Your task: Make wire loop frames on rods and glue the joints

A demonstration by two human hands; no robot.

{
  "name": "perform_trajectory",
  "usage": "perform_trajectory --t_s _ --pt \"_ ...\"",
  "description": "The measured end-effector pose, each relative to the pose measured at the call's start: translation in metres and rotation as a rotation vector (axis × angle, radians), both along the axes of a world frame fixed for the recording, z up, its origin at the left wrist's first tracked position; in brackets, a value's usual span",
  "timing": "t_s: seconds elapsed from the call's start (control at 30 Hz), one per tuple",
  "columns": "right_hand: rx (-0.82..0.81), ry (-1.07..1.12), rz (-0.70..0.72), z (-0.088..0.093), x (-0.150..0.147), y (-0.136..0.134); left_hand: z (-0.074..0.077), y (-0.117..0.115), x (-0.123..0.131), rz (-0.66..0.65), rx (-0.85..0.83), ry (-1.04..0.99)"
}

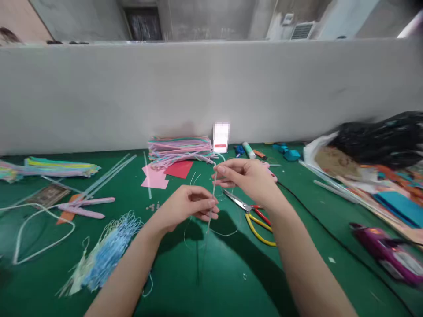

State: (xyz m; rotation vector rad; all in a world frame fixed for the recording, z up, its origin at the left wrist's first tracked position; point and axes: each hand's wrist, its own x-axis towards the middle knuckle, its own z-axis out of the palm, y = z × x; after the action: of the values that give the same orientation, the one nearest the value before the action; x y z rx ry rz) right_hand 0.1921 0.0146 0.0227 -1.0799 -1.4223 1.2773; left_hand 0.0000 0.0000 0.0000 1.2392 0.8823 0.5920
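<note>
My two hands meet over the middle of the green table (231,281). My right hand (249,178) pinches the top end of a thin pale stick (213,193) that stands nearly upright. Lower down, my left hand (191,207) is closed round the same stick, and a fine white thread (218,231) loops below it onto the table. Scissors (243,204) with red and yellow handles lie just right of my hands.
A stack of pastel strips (180,149) and pink and red paper (165,174) lie behind my hands. Blue and white tassels (105,251) lie at front left, and a purple glue gun (386,253) with its black cord sits at right. A grey wall (132,97) backs the table.
</note>
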Motion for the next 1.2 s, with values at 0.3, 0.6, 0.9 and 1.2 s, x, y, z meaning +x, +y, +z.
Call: perform_trajectory --t_s 0.3,0.6,0.9,1.2 --pt "-0.021 -0.044 0.021 0.0035 0.0074 0.0016 0.0010 0.0007 0.0014 0.002 -0.006 0.008" --pt "-0.078 0.020 0.025 0.0015 0.0042 0.0026 0.0006 0.0011 0.0023 -0.006 -0.011 0.007" --pt "-0.047 0.034 0.092 0.0026 0.0060 0.0013 0.0016 0.0001 0.0003 0.002 -0.005 -0.002" --pt "-0.031 0.053 0.015 -0.0018 0.0060 0.0045 0.0029 -0.0008 0.0027 0.006 -0.007 0.021"
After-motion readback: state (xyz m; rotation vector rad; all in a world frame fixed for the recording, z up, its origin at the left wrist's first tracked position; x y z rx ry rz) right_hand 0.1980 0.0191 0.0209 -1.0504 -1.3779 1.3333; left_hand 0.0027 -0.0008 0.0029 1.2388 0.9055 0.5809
